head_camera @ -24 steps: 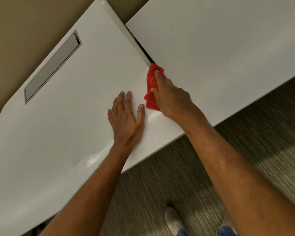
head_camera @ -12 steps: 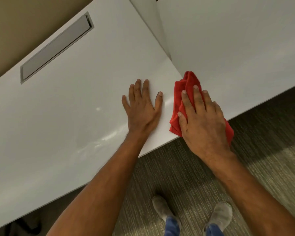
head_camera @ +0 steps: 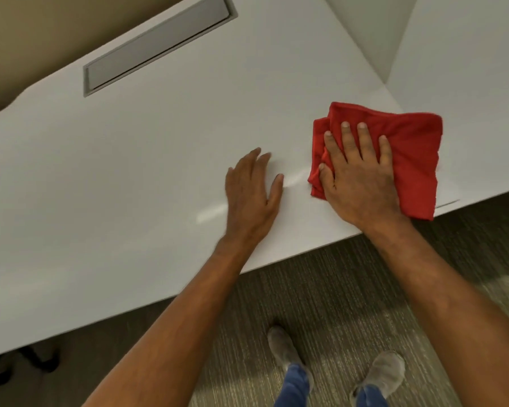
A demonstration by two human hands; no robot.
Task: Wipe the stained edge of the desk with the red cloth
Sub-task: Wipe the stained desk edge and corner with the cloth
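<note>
A folded red cloth [head_camera: 412, 148] lies on the white desk [head_camera: 147, 177], at its right end near the front edge. My right hand [head_camera: 359, 177] presses flat on the cloth's left part, fingers spread and pointing away from me. The cloth's lower right corner hangs a little over the desk's front edge. My left hand [head_camera: 252, 195] rests flat on the bare desk just left of the cloth, fingers together, holding nothing. No stain shows clearly on the desk edge.
A grey rectangular cable hatch [head_camera: 156, 45] is set into the desk at the back. A second white desk [head_camera: 470, 63] adjoins on the right, beyond a seam. Below lie grey carpet [head_camera: 335, 292] and my two shoes [head_camera: 282, 345].
My right hand has pulled the cloth from the seam between the desks toward the front edge, and the cloth has spread out wider. My left hand stayed flat on the desk.
</note>
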